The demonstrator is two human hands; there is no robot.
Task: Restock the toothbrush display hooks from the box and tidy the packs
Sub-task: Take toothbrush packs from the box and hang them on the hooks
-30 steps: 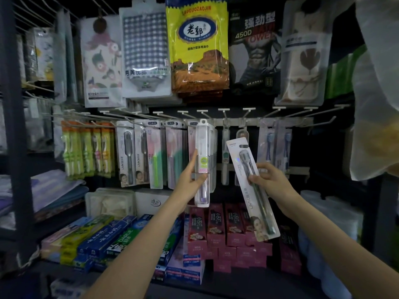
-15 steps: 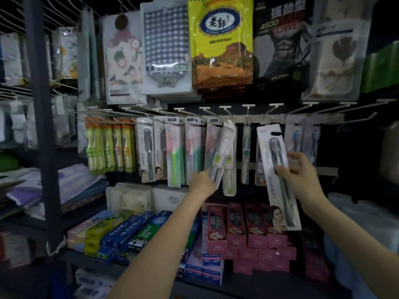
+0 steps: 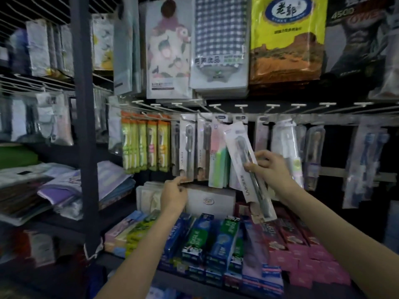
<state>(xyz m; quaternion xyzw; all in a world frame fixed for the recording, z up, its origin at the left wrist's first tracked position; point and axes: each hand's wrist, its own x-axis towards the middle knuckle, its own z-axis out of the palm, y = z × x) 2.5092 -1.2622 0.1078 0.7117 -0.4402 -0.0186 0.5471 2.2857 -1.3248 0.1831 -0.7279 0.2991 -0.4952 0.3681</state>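
Observation:
My right hand grips a long white toothbrush pack with a dark brush inside, tilted with its top leaning left in front of the hanging rows. My left hand pinches the bottom edge of a hanging grey toothbrush pack on the hook rail. More packs hang along the rail: orange-and-green ones at the left, a pink-and-green one in the middle, clear ones at the right. No box is in view.
Boxed toothpaste in blue, green and pink lies on the shelf below the hooks. A dark upright post stands at the left, with folded cloths on shelves beyond it. Bagged towels hang above the rail.
The view has swung left. My left hand let go of the clear pack and dropped to the grey pack's bottom edge. My right hand carried the white pack leftward.

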